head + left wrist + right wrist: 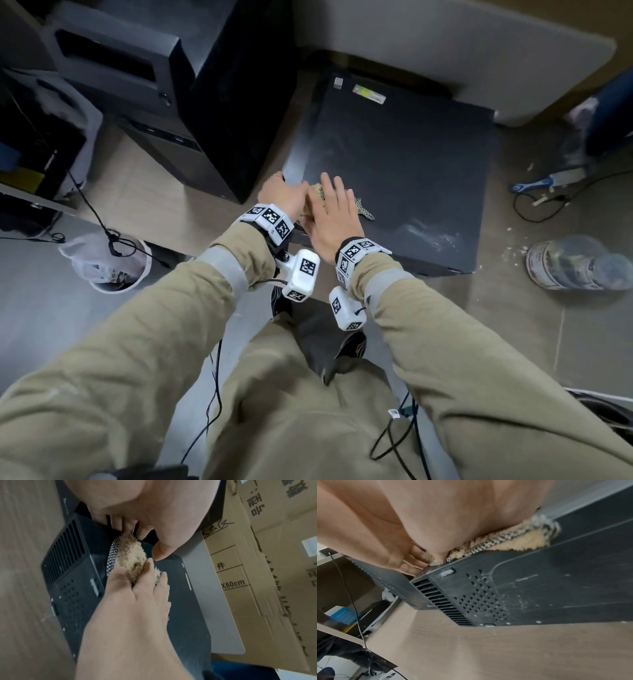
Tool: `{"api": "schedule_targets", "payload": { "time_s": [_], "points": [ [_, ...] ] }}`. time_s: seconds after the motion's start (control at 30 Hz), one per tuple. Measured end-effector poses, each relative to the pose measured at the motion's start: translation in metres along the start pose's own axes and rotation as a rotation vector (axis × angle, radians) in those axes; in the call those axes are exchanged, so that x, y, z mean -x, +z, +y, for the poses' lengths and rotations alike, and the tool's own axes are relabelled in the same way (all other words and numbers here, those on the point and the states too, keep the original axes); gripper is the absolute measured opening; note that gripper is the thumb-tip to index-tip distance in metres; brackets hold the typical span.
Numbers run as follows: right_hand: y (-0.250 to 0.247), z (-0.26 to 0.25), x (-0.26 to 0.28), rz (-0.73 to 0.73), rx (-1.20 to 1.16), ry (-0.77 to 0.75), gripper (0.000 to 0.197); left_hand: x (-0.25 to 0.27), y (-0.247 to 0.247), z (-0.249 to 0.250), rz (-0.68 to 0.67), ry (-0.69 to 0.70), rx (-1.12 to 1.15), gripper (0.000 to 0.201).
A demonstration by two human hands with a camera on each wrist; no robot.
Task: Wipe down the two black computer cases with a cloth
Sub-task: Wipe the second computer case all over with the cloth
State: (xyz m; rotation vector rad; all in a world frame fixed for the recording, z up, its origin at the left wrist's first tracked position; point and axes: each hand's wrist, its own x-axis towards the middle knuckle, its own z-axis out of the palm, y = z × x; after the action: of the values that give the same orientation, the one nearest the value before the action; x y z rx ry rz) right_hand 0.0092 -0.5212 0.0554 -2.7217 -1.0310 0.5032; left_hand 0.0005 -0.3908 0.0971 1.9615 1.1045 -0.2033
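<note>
One black computer case [404, 154] lies flat on the floor, with dusty streaks near its front edge. A second black case [226, 102] stands upright to its left. A tan fluffy cloth [363, 210] with a checkered backing lies on the flat case's near-left corner. My right hand [330, 205] lies flat on the cloth with straight fingers [147, 574]. My left hand [286, 195] is at the case's corner; its curled fingers [123, 524] hold the cloth's [130, 555] end. In the right wrist view the cloth [513, 540] bulges out from under my palm.
A white bin [113, 267] lined with a plastic bag and a black cable [92, 212] are on the left. A clear water jug [575, 263] and a blue-handled tool [544, 183] lie on the floor to the right. A grey panel [445, 44] and cardboard boxes [265, 547] stand behind.
</note>
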Motion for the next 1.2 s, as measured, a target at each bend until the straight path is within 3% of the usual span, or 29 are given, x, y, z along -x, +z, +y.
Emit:
{"api": "schedule_targets", "payload": {
  "time_s": [0.17, 0.43, 0.53, 0.8, 1.0, 1.1, 1.2],
  "points": [
    [-0.006, 0.045, 0.043, 0.047, -0.039, 0.079, 0.061, 0.033, 0.038, 0.009, 0.057, 0.086, -0.320, 0.076],
    [-0.023, 0.157, 0.104, 0.099, -0.043, 0.341, 0.062, 0.049, 0.089, 0.034, 0.133, 0.023, -0.467, 0.089],
    [-0.026, 0.177, 0.114, 0.103, -0.064, 0.395, 0.062, 0.050, 0.095, 0.031, 0.145, 0.023, -0.493, 0.096],
    [-0.031, 0.182, 0.109, 0.140, -0.132, 0.482, 0.063, 0.050, 0.088, 0.031, 0.069, 0.032, -0.508, 0.102],
    [-0.033, 0.170, 0.085, 0.197, -0.102, 0.643, 0.066, 0.044, 0.066, 0.028, -0.121, 0.070, -0.538, 0.112],
    [-0.032, 0.162, 0.073, 0.170, -0.047, 0.617, 0.066, 0.038, 0.056, 0.034, -0.138, 0.119, -0.568, 0.113],
    [-0.031, 0.141, 0.054, 0.160, -0.040, 0.572, 0.067, 0.025, 0.039, 0.036, -0.237, 0.161, -0.597, 0.106]
  ]
}}
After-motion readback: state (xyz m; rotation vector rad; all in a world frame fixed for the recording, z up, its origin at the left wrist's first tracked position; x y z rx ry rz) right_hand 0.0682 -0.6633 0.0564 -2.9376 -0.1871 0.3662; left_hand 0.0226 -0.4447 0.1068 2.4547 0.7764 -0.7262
